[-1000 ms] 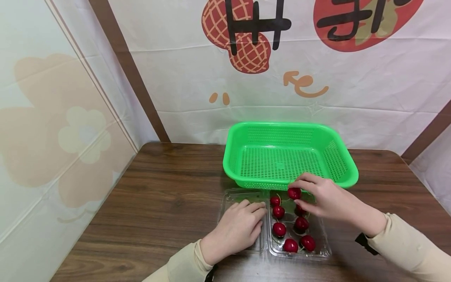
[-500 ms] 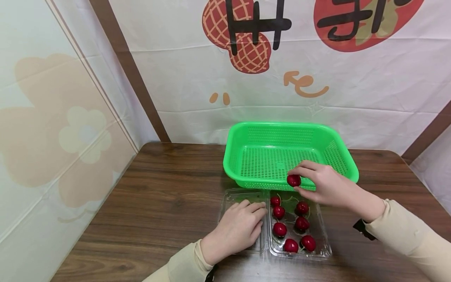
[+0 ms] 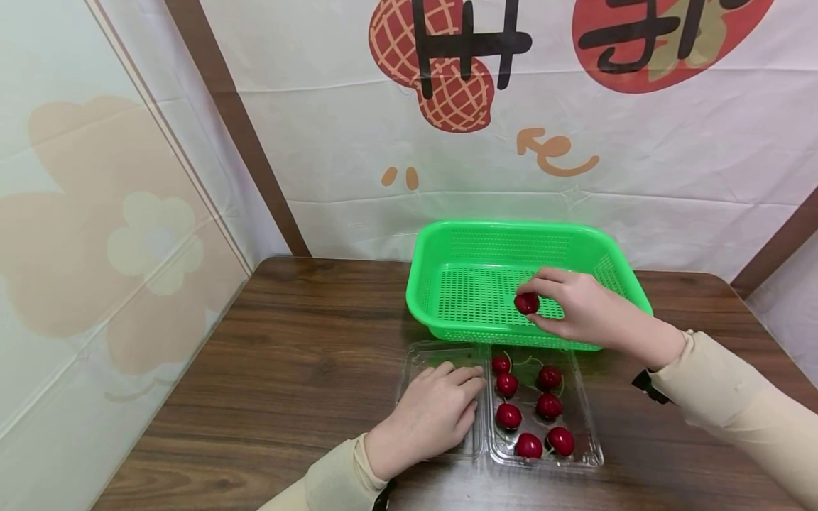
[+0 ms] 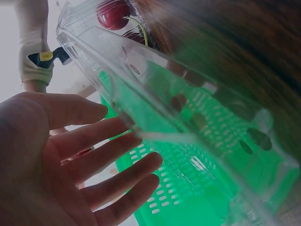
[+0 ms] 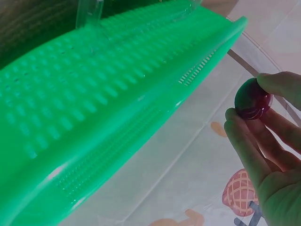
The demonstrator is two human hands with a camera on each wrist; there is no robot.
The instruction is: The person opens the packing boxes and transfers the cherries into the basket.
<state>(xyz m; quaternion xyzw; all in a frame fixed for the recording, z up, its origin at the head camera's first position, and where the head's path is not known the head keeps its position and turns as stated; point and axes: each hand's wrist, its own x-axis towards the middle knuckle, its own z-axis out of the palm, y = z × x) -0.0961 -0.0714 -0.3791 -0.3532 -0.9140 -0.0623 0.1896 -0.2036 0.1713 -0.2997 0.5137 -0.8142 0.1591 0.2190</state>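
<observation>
A dark red cherry is pinched between the thumb and fingers of my right hand, above the near side of a green perforated basket. The right wrist view also shows this cherry at the fingertips. Several more cherries with green stems, one of them a cherry, lie in the right half of a clear plastic clamshell box. My left hand rests on the box's opened lid, its fingers loosely extended; in the left wrist view the fingers are spread and hold nothing.
The basket stands at the back of the brown wooden table, right behind the clamshell box. Behind the table hangs a printed white cloth, with another cloth panel on the left side.
My right hand has lifted the cherry from the box and carried it up and away, over the basket's near rim. My left hand has stayed on the lid.
</observation>
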